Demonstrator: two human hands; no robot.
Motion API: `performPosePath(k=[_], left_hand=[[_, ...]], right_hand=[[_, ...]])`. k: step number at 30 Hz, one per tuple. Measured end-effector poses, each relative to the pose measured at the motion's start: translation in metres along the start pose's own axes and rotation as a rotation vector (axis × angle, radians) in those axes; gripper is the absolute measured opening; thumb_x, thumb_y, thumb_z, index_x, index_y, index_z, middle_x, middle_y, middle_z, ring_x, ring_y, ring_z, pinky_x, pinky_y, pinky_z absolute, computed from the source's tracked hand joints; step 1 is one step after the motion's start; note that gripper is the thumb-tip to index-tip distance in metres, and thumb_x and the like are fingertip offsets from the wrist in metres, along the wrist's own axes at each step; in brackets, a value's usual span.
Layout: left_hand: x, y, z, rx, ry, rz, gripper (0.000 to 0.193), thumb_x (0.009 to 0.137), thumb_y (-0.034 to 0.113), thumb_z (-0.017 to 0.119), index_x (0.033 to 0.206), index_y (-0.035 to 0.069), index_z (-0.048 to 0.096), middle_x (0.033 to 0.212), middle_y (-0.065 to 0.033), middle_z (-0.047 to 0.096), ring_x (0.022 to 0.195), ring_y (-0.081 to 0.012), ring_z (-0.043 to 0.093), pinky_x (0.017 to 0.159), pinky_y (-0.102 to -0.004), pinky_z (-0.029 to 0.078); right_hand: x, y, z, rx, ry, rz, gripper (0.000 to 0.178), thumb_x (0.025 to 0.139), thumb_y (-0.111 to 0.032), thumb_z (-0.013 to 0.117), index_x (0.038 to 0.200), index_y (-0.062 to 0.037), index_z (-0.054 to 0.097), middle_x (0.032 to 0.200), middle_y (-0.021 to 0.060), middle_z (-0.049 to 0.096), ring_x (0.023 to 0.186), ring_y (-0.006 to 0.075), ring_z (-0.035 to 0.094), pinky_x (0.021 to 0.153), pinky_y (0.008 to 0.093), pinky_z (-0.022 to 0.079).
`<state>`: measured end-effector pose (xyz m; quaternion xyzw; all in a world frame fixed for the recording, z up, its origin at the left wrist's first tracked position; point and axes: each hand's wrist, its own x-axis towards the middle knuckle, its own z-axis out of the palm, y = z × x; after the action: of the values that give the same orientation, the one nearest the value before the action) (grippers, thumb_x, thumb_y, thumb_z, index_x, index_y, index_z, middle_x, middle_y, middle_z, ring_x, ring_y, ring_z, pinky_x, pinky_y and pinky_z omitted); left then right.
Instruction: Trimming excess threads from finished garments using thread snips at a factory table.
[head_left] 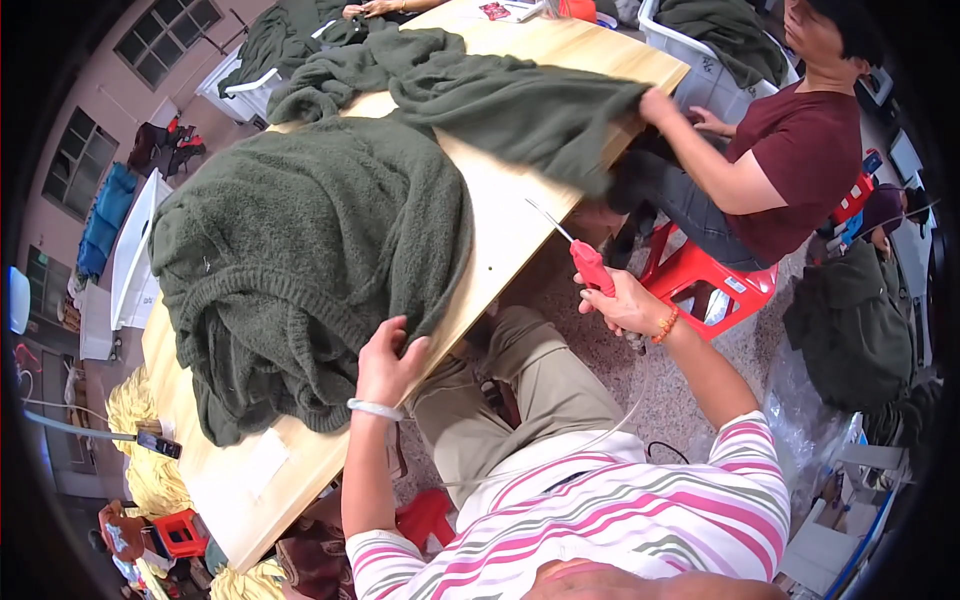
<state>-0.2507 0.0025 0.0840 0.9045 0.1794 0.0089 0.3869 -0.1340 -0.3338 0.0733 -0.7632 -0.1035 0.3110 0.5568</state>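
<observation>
A pile of dark green knit sweaters (310,220) lies on the wooden table in front of me, a ribbed edge showing toward my side. My left hand (390,368) touches the pile's near right edge, fingers and thumb apart, without a visible grip. In my right hand (630,303) is a red air blow gun (591,267) with a thin metal nozzle, held over the gap beside the table and pointing up and left. A thin pale hose trails from below that hand across my lap. The nozzle tip is apart from the cloth.
The wooden table (515,205) runs away from me. A co-worker (800,150) on a red stool (715,290) holds another green garment (520,110) at its far right. White bins (690,75) with green knitwear stand beyond. Yellow cloth (140,440) lies at left.
</observation>
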Motion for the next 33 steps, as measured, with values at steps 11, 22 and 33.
performPosePath(k=[11, 22, 33], left_hand=[[0.074, 0.024, 0.096, 0.717, 0.279, 0.501, 0.046, 0.074, 0.011, 0.062, 0.118, 0.006, 0.049, 0.097, -0.0143, 0.053, 0.091, -0.0318, 0.053, 0.075, -0.0408, 0.046], [0.111, -0.009, 0.063, -1.435, -0.214, -0.152, 0.016, 0.089, 0.015, 0.060, 0.102, 0.006, 0.060, 0.092, -0.0041, 0.066, 0.084, -0.0151, 0.063, 0.076, -0.0281, 0.052], [0.118, -0.036, 0.081, -1.542, -0.151, -0.139, 0.017, 0.090, 0.012, 0.057, 0.104, 0.003, 0.061, 0.101, -0.0059, 0.065, 0.094, -0.0180, 0.061, 0.088, -0.0326, 0.049]], right_hand=[[-0.020, 0.005, 0.019, -0.056, 0.032, -0.080, 0.035, 0.090, -0.017, 0.054, 0.120, -0.0008, 0.049, 0.081, 0.0088, 0.063, 0.051, 0.0127, 0.053, 0.047, 0.0276, 0.046], [-0.024, 0.009, 0.025, -0.562, 0.093, -0.314, 0.027, 0.085, -0.026, 0.055, 0.098, -0.0015, 0.054, 0.085, 0.0246, 0.062, 0.084, 0.0407, 0.060, 0.076, 0.0479, 0.047], [-0.015, -0.012, 0.060, -0.785, -0.183, -0.273, 0.025, 0.084, -0.028, 0.054, 0.093, -0.0054, 0.058, 0.075, 0.0216, 0.063, 0.077, 0.0404, 0.062, 0.072, 0.0481, 0.048]])
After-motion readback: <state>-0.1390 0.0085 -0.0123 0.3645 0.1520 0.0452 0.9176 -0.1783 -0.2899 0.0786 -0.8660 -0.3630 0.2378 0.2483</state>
